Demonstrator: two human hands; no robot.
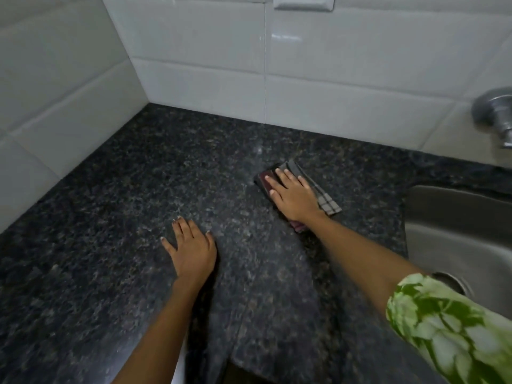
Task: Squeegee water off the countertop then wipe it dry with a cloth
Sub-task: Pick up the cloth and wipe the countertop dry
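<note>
A folded checked cloth [328, 203], dark with grey and maroon squares, lies flat on the black speckled granite countertop [171, 173]. My right hand [293, 196] presses down on it with fingers spread, so only the cloth's edges show around the palm. My left hand [191, 248] rests flat on the bare countertop nearer to me and to the left, fingers apart, holding nothing. No squeegee is in view.
White tiled walls [210, 54] meet in a corner at the back left. A steel sink [457, 234] sits to the right of the cloth, with a metal tap fitting [496, 112] on the wall above it. A white switch plate [303, 2] is at the top.
</note>
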